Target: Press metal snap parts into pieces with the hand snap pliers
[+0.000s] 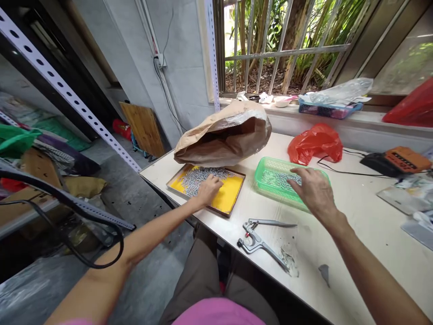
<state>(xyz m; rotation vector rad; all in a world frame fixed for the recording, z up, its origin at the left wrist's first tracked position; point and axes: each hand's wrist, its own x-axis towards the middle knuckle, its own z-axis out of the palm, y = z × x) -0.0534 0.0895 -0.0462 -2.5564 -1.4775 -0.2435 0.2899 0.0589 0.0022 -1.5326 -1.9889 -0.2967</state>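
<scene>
My left hand (209, 191) is over a shallow tray (232, 194) with a yellow bottom and brown rim. Its fingers are bent and pressed together at the edge of a heap of small, thin silvery metal pieces (193, 181); anything between the fingertips is hidden. Over the right end of a green plastic basket (262, 183), my right hand (314, 189) has its thumb and fingers apart, with nothing seen between them. More small metal pieces (282, 179) lie inside that basket. Hand pliers (262, 243) with a spring and grey handles rest on the table, between and nearer than both containers.
A large brown paper sack (226, 140) lies open-mouthed behind the tray, overhanging its back edge. Behind the basket are a red plastic bag (316, 143) and an orange-and-black device (399, 160) with a cable. A grey scrap (324, 273) lies at front right. A perforated metal post (72, 97) slants at left.
</scene>
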